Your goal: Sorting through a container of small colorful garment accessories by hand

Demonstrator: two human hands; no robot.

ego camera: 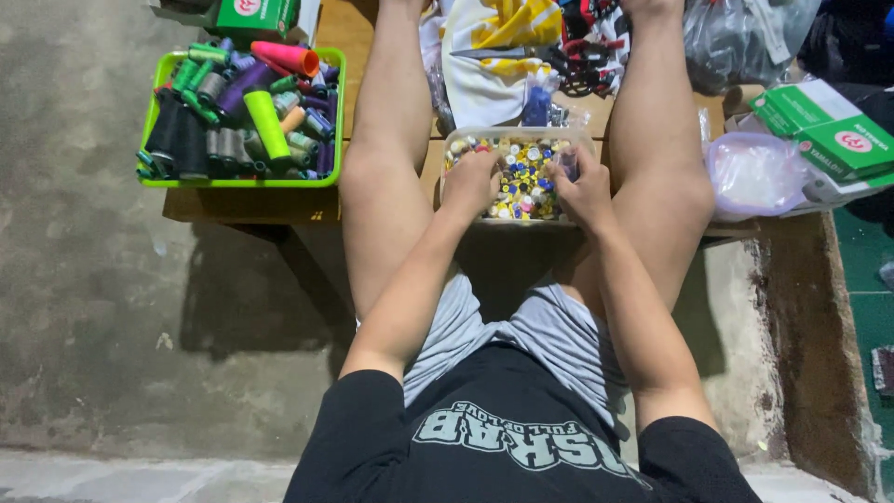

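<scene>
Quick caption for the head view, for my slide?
Seated person's left hand and right hand dig into a clear box of mixed buttons, beside a green basket of thread spools.

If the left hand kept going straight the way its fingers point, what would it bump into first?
Most likely the colourful buttons in the clear container: the left hand already reaches into it, fingers pointing away from the body. Depth is hard to judge.

This is looking like a small home sewing workshop: a green basket (149, 121) is holding many thread spools (242, 112), a clear box (582, 140) is holding colourful buttons (523, 177), and scissors (521, 54) are lying on cloth (484, 84) over a low wooden table (251, 205) on a concrete floor (93, 326).
</scene>
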